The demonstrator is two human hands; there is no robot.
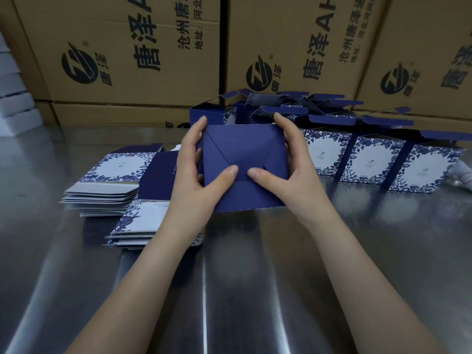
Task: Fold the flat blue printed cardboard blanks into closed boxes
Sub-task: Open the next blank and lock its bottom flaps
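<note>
I hold a dark blue box (pixel 242 146) above the metal table, its interlocked bottom flaps facing me. My left hand (pixel 196 175) grips its left side, thumb pressed on the flaps near the centre. My right hand (pixel 288 172) grips the right side, thumb also on the flaps beside the left thumb. Two stacks of flat blue-and-white printed blanks (pixel 115 180) lie to the left, partly behind my left forearm. Several folded boxes (pixel 370 159) with floral white panels stand in a row at the right, their top flaps up.
The shiny steel table (pixel 229 277) fills the foreground. Large brown shipping cartons (pixel 132 60) with black print form a wall behind. More folded blue boxes (pixel 281 103) are piled behind the held box. A small white object (pixel 464 175) lies at the right edge.
</note>
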